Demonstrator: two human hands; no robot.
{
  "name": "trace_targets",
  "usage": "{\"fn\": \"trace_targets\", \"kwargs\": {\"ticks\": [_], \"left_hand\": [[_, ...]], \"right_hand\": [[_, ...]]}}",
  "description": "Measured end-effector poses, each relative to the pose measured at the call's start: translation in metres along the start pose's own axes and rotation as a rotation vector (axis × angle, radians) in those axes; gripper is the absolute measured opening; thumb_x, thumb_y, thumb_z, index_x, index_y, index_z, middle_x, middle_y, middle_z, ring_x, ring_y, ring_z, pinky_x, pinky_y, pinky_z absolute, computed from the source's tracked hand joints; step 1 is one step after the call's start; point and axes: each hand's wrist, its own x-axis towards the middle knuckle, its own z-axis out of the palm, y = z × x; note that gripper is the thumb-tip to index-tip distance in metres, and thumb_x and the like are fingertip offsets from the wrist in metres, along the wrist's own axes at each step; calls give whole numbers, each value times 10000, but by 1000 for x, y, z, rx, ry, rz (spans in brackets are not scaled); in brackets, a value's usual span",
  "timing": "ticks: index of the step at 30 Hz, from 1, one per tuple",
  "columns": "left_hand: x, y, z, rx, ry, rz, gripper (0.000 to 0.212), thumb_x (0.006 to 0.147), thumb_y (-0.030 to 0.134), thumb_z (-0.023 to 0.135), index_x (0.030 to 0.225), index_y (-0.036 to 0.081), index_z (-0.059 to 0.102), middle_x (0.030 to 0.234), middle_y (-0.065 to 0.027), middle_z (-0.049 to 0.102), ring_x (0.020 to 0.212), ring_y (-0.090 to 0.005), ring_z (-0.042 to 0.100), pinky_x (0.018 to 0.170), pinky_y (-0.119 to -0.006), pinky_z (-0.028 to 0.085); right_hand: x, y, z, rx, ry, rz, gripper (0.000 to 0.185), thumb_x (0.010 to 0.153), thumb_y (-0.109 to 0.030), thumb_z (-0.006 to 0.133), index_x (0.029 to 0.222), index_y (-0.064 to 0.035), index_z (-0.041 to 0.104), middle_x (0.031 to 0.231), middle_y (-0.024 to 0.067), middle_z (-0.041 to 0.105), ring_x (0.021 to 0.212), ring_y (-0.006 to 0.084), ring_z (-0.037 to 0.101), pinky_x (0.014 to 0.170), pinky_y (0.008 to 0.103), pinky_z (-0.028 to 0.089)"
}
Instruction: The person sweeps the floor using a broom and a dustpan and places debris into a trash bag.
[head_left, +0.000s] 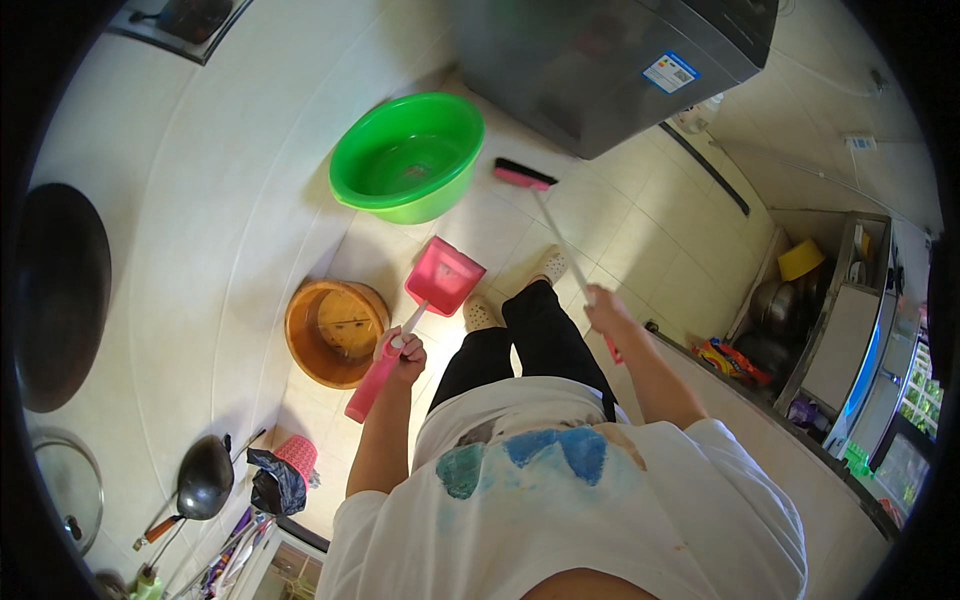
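My left hand (402, 355) is closed around the handle of a pink long-handled dustpan (446, 276), whose pan is low over or on the tiled floor, close to my feet. With my right hand (609, 310) I grip the pale stick of a broom; its pink head with black bristles (523, 174) is on or just above the floor, farther out beyond my shoes. A green plastic basin (409, 161) lies between the broom head and the left wall. Beside the dustpan is a round wooden tub (336, 334).
A large dark grey appliance (600, 67) stands at the top. Shelves with pots and a yellow container (800, 259) line the right. At lower left are a pink wastebasket (297, 456) with a black bag and a hanging wok (205, 478). A black strip (705, 169) lies along the right floor edge.
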Motion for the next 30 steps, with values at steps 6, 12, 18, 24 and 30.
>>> {"fn": "trace_targets", "kwargs": {"ticks": [6, 12, 18, 24, 30], "left_hand": [[2, 2, -8, -33, -65, 57, 202, 731, 189, 516, 600, 48, 455, 551, -35, 458, 448, -122, 400, 411, -215, 298], [-11, 4, -31, -139, -58, 83, 218, 757, 196, 478, 591, 57, 453, 506, -24, 434, 422, -118, 368, 393, -220, 278], [-30, 1, -58, -347, -157, 152, 244, 783, 199, 422, 590, 51, 446, 478, -26, 435, 387, -117, 338, 359, -217, 247], [-41, 12, -53, -383, -111, 230, 221, 772, 217, 460, 601, 85, 417, 487, 0, 439, 414, -108, 353, 367, -213, 251], [-44, 18, -68, -462, -86, 282, 207, 767, 206, 472, 612, 75, 426, 481, -3, 429, 409, -112, 355, 363, -211, 256]], "right_hand": [[-43, 59, 42, -140, -189, -253, 453, 699, -105, 556, 1138, -79, 450, 874, 172, 564, 708, 272, 562, 613, 348, 458], [-75, -9, -15, 168, -412, 10, 424, 728, -81, 546, 1143, -108, 461, 585, 64, 512, 430, 105, 457, 391, 242, 385], [-32, -53, 4, 57, -258, -128, 415, 727, -68, 526, 1136, -81, 458, 632, 103, 537, 443, 145, 493, 398, 273, 414], [-28, -72, 54, -93, -339, -177, 427, 721, -57, 523, 1140, -52, 443, 685, 138, 559, 441, 171, 523, 410, 282, 442], [-51, -91, 25, -40, -596, -72, 418, 741, -49, 540, 1150, -63, 455, 601, 66, 526, 424, 122, 466, 400, 240, 413]]}}
